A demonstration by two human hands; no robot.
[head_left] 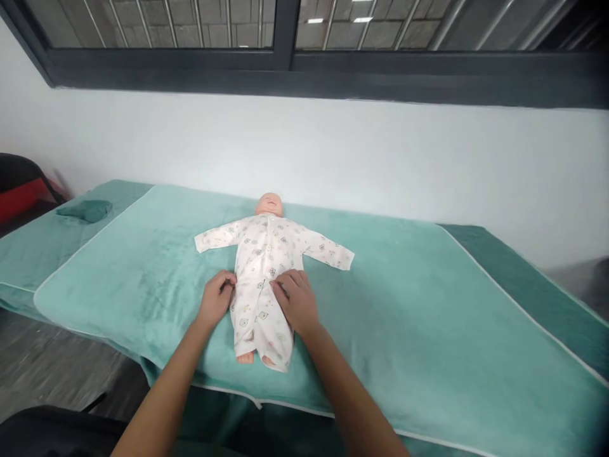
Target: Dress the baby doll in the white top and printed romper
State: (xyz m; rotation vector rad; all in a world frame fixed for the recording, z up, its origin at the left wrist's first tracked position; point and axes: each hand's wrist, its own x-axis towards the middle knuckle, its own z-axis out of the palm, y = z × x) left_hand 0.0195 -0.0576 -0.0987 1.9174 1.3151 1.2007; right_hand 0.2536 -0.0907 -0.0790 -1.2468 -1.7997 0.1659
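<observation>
A baby doll point(269, 204) lies on its back, head toward the wall, feet toward me. It wears a white printed long-sleeved top point(269, 244) with both sleeves spread out sideways, and white printed trousers point(257, 317). My left hand point(217, 297) pinches the edge of the trousers at the waist, on the doll's left-hand side as I see it. Over the right part of the waist, my right hand point(297, 301) has its fingers curled on the waistband, thumb and forefinger close together. Toes show below one trouser leg. The doll's hands are hidden inside the sleeves.
Under the doll is a bed with a light green cover point(404, 330) edged in white piping. A small dark green cushion point(85, 211) lies at the far left. A red and black chair point(23, 193) stands beyond it. Behind rise a white wall point(333, 152) and a dark-framed window point(285, 63).
</observation>
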